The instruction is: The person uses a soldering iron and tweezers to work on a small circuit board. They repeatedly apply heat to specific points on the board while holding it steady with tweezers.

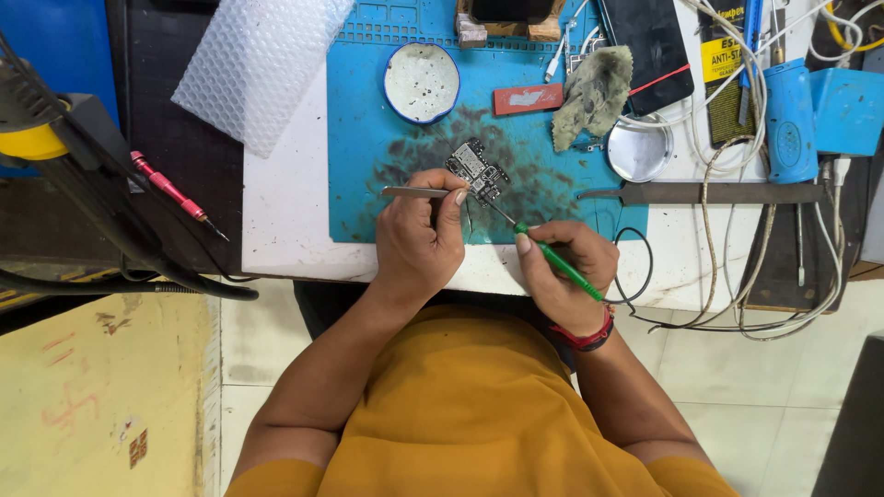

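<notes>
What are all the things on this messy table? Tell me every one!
circuit board: one, dark, centre of blue mat
tweezers: one, silver, in left hand
screwdriver: one, green, in right hand
dish: one, white, mat top
metal lid: one, silver, mat's right edge
cloth: one, grey-green, right of dish
bubble wrap: one, clear, top left
red screwdriver: one, left
phone: one, black, top
cables: several, white, right
left hand: grip shut on tweezers
right hand: grip shut on screwdriver
</notes>
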